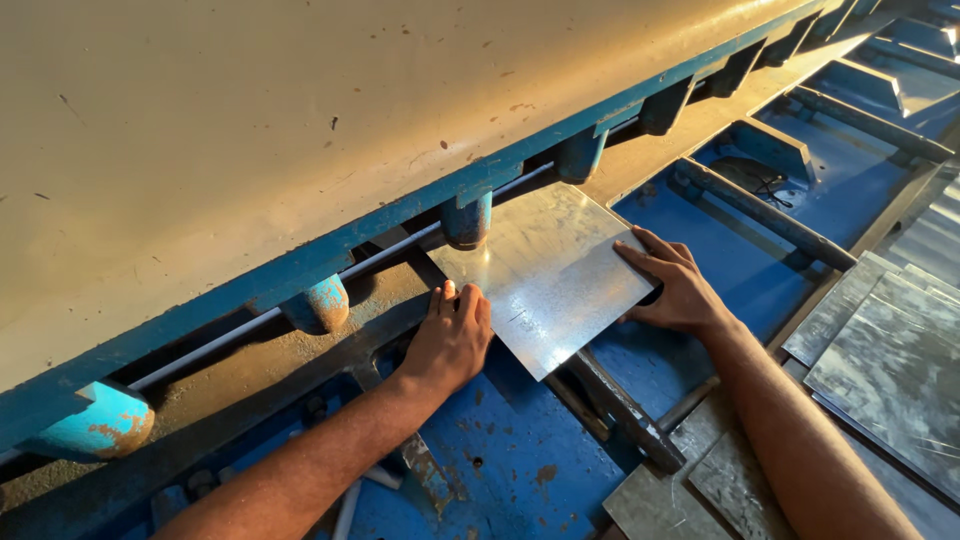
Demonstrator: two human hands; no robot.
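We've got the metal sheet [545,275] pinned flat between left hand [450,335] and right hand [675,290], both spread open on it, and we'd square it under the blue clamps [467,218] ahead, fingers clear.

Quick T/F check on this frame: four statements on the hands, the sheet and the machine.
1. Both hands rest flat on the square galvanised metal sheet. True: left hand, right hand.
2. The sheet's far edge lies near a blue cylindrical hold-down foot. True.
3. The right hand grips a hammer. False: it lies open on the sheet's edge.
4. More grey metal sheets are stacked at the left. False: they lie at the right.
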